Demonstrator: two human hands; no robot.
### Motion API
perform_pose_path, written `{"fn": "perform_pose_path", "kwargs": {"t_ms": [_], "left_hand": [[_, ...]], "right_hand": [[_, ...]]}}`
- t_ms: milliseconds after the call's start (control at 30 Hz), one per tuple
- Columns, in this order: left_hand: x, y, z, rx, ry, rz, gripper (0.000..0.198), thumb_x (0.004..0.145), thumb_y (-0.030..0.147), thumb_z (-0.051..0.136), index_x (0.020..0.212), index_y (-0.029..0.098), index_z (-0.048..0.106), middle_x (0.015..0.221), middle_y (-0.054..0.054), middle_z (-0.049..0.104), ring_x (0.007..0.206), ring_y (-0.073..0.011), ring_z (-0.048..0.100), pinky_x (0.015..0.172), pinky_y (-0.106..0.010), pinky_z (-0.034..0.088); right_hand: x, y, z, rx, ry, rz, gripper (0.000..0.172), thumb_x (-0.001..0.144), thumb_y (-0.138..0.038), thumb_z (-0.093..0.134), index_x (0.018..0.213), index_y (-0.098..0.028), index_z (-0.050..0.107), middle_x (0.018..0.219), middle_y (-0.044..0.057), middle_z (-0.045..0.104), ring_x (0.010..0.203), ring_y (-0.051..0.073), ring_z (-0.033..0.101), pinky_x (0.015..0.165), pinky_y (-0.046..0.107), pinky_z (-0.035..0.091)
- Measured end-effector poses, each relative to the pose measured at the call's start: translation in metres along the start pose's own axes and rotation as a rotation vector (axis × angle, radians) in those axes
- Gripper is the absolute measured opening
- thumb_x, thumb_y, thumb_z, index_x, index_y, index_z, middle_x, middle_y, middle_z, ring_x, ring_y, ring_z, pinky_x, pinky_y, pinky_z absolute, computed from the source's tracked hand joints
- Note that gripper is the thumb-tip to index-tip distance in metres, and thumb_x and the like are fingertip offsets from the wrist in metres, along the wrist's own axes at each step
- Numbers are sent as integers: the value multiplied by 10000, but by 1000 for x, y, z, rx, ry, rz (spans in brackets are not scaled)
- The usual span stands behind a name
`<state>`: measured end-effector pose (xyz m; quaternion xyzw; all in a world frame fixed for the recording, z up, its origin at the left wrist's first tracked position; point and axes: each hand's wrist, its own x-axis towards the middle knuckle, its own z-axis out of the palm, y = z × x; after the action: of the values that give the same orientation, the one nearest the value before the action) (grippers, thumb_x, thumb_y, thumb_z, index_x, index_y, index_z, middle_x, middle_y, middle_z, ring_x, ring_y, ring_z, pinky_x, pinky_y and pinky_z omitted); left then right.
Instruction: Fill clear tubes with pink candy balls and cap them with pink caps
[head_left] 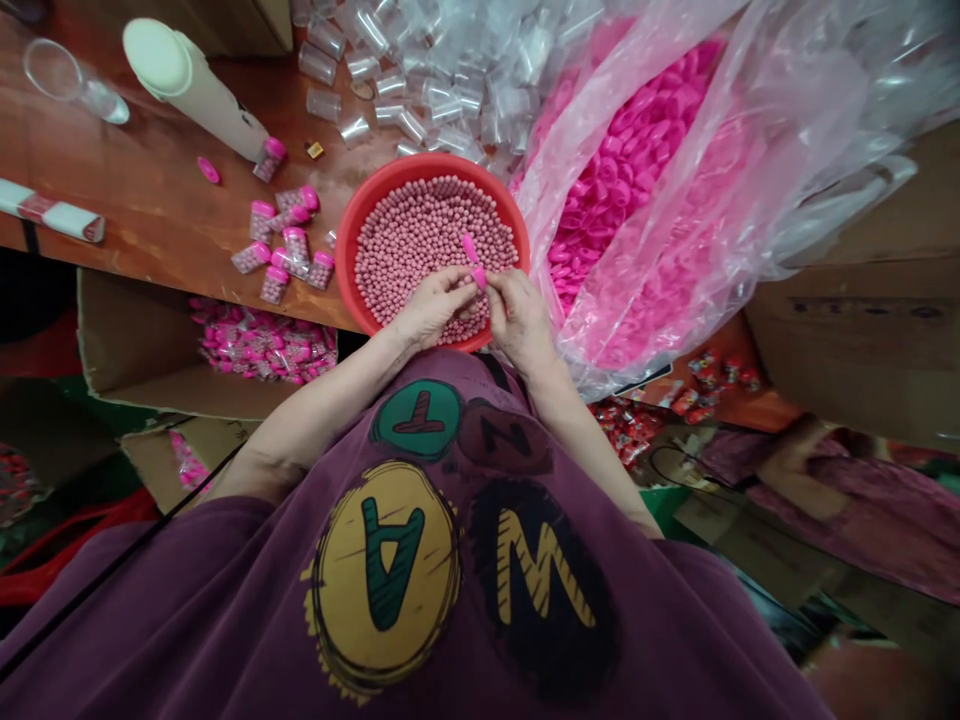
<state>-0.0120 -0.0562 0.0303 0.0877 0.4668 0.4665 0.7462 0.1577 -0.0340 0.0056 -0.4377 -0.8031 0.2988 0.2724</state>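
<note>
Both hands meet over the near right part of a red bowl (347, 250) full of small pink balls (427, 230). Between my fingertips is a bright pink flip-top cap (479, 275), its small lid flap sticking up on the far side. My left hand (436, 305) pinches the cap from the left. On the other side, the thumb and fingers of my right hand (519, 312) close on it too. Whether a clear tube sits under the cap is hidden by the fingers.
Left of the bowl lie several filled, pink-capped bottles (296, 245) beside a white cylinder (217, 105). Clear empty tubes (450, 95) are heaped behind it. A plastic bag of pink caps (637, 150) stands right. A cardboard box (135, 340) of filled bottles sits below the table edge.
</note>
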Motion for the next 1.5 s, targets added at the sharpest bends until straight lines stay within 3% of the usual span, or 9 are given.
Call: {"fn": "perform_pose_path", "kwargs": {"t_ms": [167, 400, 633, 833, 967, 1167, 1300, 1400, 1500], "left_hand": [[-3, 4, -4, 123, 6, -30, 117, 940, 84, 793, 971, 162, 712, 772, 49, 581, 632, -73, 499, 666, -226, 437], [-2, 10, -8, 269, -115, 25, 99, 951, 145, 825, 1027, 145, 761, 794, 14, 641, 645, -84, 510, 634, -233, 396], [0, 13, 2, 318, -65, 4, 77, 978, 137, 805, 968, 137, 729, 779, 15, 643, 606, -67, 500, 610, -227, 398], [-6, 20, -10, 308, -185, -72, 217, 918, 271, 909, 883, 138, 741, 722, 2, 651, 594, -86, 545, 614, -251, 422], [-8, 15, -20, 287, -260, -104, 248, 819, 275, 966, 818, 135, 761, 754, -24, 713, 665, -107, 613, 686, -262, 477], [1, 8, -31, 110, -92, -75, 200, 837, 301, 939, 837, 163, 794, 783, -20, 744, 683, -105, 613, 665, -236, 480], [4, 0, -25, 9, -15, -93, 136, 890, 272, 887, 872, 177, 791, 785, -12, 746, 707, -124, 638, 680, -243, 521], [0, -5, -16, -50, 25, -109, 73, 954, 240, 813, 920, 180, 792, 857, -27, 774, 791, -148, 690, 779, -278, 579], [-6, -8, -13, -32, 25, -121, 106, 979, 268, 789, 933, 173, 789, 885, -53, 774, 841, -172, 702, 833, -307, 594]], "right_hand": [[-7, -8, -5, 51, -80, 79, 276, 1153, -361, 431, 1173, -266, 689, 1077, 92, 715, 1067, 268, 686, 1014, 507, 603], [-9, -16, -5, 118, 71, 210, 366, 1154, -546, 474, 1175, -267, 710, 1089, 67, 764, 995, 225, 715, 952, 436, 630], [-10, -21, -10, 65, 10, 117, 375, 1164, -462, 442, 1259, -263, 745, 1154, 115, 769, 1112, 286, 727, 1053, 549, 631], [6, -8, -14, 277, -49, 274, 542, 1126, -708, 461, 1138, -269, 779, 940, 47, 748, 917, 226, 724, 927, 461, 677], [27, 1, -6, 451, -29, 389, 630, 1074, -809, 497, 1253, -269, 767, 1009, 37, 767, 955, 199, 740, 941, 409, 684], [19, -2, -8, 304, -74, 155, 577, 1052, -767, 594, 1315, -275, 741, 1285, 93, 781, 1236, 275, 735, 1174, 549, 606], [-2, -6, 3, 86, -160, 59, 836, 867, -621, 910, 1536, -230, 597, 1563, 190, 641, 1503, 410, 590, 1326, 697, 452], [-6, -5, 12, 23, -159, 78, 842, 862, -471, 927, 1560, -200, 542, 1566, 222, 612, 1532, 446, 554, 1349, 742, 405], [-3, 0, 12, 33, -178, 38, 772, 868, -419, 887, 1530, -207, 551, 1493, 206, 653, 1461, 441, 603, 1297, 743, 467]]}}
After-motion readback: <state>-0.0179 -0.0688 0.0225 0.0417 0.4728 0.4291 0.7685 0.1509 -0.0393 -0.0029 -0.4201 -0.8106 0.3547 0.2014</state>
